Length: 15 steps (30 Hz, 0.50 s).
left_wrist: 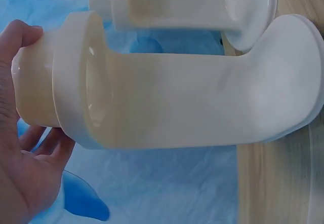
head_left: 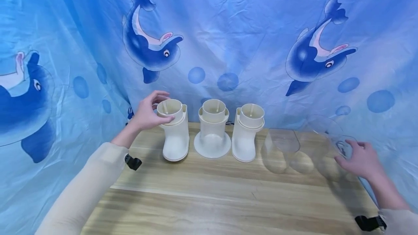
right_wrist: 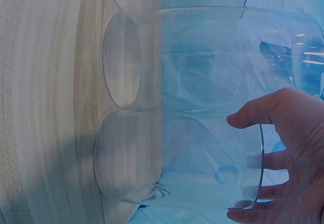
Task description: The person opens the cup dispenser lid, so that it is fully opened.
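Note:
Three white plastic boot-like stands, each with a round open cup on top, are lined up toward the back of the wooden table. My left hand [head_left: 147,114] grips the cup of the left stand [left_wrist: 182,102], thumb on one side and fingers around the other. To its right are the middle stand [head_left: 212,137], with a wide round foot, and the right stand [head_left: 244,144]. Over at the right, my right hand [head_left: 363,160] holds the rim end of a clear see-through container [right_wrist: 177,158], fingers showing through its wall. Another clear container [right_wrist: 177,57] stands beside it.
Several clear containers overlap at the right, so their edges are hard to separate. A blue curtain [head_left: 238,35] printed with dolphins hangs behind the wooden table [head_left: 212,195] and along its left side. Dark straps [head_left: 133,162] with small cameras circle both wrists.

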Each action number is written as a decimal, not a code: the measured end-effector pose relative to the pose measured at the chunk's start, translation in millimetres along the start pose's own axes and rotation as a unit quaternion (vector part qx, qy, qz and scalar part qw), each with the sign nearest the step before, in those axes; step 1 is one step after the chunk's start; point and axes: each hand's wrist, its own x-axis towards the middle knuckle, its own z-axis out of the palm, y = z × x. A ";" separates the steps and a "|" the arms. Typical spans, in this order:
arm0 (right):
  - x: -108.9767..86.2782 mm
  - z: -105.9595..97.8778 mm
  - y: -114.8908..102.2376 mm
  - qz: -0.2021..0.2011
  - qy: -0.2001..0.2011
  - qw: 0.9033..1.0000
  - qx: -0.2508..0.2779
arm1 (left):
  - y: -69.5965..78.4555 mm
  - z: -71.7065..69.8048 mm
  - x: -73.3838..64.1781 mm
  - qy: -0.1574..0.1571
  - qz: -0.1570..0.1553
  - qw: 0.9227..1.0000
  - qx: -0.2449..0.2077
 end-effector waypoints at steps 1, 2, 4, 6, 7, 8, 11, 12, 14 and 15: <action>-0.9 0.3 1.0 0.000 0.001 1.000 0.000 | -3.0 1.3 2.8 -0.004 -0.010 1.000 -0.005; -1.8 0.6 1.8 0.000 0.003 1.000 -0.001 | -5.4 2.3 5.6 -0.008 -0.016 1.000 -0.008; -2.7 1.1 3.5 -0.002 0.008 1.000 -0.003 | -10.5 4.3 11.0 -0.013 -0.024 0.999 -0.018; -2.2 1.5 4.4 -0.004 0.010 1.000 -0.004 | -14.8 5.2 15.6 -0.015 -0.027 0.999 -0.025; -1.6 1.5 4.6 -0.004 0.010 1.000 -0.004 | -16.8 5.6 17.7 -0.016 -0.028 0.999 -0.026; -1.0 1.5 4.7 -0.004 0.010 1.000 -0.005 | -18.5 5.9 19.5 -0.018 -0.028 0.999 -0.026; 1.0 1.9 3.9 -0.010 0.009 1.000 -0.005 | -24.1 6.0 22.7 -0.026 -0.028 0.999 -0.027; 1.5 3.1 3.0 -0.013 0.006 1.000 -0.005 | -26.0 5.5 22.3 -0.027 -0.029 0.999 -0.027; 2.2 6.2 0.9 -0.021 0.001 1.000 -0.006 | -28.6 4.3 20.3 -0.031 -0.034 0.999 -0.019; 2.4 7.9 -0.5 -0.026 -0.001 1.000 -0.004 | -29.7 3.6 19.2 -0.033 -0.036 0.999 -0.014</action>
